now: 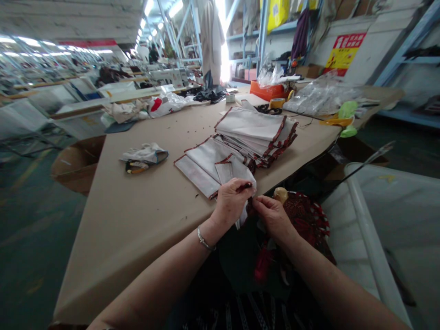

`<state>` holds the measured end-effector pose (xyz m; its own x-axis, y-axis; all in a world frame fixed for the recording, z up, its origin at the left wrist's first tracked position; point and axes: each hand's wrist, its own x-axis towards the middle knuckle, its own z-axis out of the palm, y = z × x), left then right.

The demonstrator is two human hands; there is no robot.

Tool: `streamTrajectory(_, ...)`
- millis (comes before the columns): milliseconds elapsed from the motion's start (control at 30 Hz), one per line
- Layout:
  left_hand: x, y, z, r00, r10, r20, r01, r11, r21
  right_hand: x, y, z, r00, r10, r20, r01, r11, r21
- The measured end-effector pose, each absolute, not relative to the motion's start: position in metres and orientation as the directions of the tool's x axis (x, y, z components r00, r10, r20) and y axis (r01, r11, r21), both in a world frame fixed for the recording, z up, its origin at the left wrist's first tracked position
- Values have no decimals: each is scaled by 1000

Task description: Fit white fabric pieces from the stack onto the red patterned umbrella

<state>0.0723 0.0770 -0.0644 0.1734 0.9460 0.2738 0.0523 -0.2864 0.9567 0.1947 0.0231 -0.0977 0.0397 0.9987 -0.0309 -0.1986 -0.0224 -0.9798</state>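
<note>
My left hand pinches the near corner of a white fabric piece with dark red trim at the table's front edge. My right hand grips the same piece's lower edge right beside it, over my lap. A silver bracelet sits on my left wrist. More of these white pieces lie spread flat just beyond my hands, and a neat stack of them stands further back. A red patterned cloth lies in my lap to the right.
The tan table carries a crumpled white cloth with small tools at left, plastic bags, an orange tray and tape rolls at the back. A white bin stands at right. Cardboard boxes sit on the floor at left.
</note>
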Motion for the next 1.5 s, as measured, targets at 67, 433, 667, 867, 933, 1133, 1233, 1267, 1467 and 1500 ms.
streamTrajectory(67, 72, 77, -67, 184, 959, 217, -11, -219, 976, 195, 21, -94, 16, 998, -59, -239, -54, -969)
streamTrajectory(433, 66, 71, -61, 292, 951, 103, -96, -78, 992, 199, 17, -84, -65, 998, 0, -193, -12, -981)
streamTrajectory(667, 59, 70, -54, 410, 906, 105, -156, -44, 987, 200, 15, -77, -91, 996, 4, -206, -14, -978)
streamTrajectory(867, 50, 64, -53, 541, 839, 63, -96, -12, 995, 203, 9, -74, -145, 989, 24, -191, -4, -982)
streamTrajectory(933, 50, 61, -53, 544, 837, 54, -76, -16, 997, 205, 6, -74, -158, 987, 25, -138, 3, -990)
streamTrajectory(1133, 56, 57, -46, 435, 891, 132, 45, -168, 985, 204, 6, -83, -136, 989, 49, -18, 47, -999)
streamTrajectory(1233, 57, 58, -42, 402, 887, 227, 184, -321, 929, 203, 7, -83, -150, 985, 87, 81, 100, -992)
streamTrajectory(1267, 57, 59, -41, 408, 876, 259, 214, -367, 905, 203, 7, -82, -148, 984, 98, 118, 116, -986)
streamTrajectory(1467, 53, 67, -44, 466, 837, 286, 225, -425, 877, 202, 8, -77, -144, 985, 98, 216, 128, -968)
streamTrajectory(1500, 52, 68, -45, 475, 840, 262, 216, -400, 891, 201, 8, -77, -146, 985, 95, 219, 125, -968)
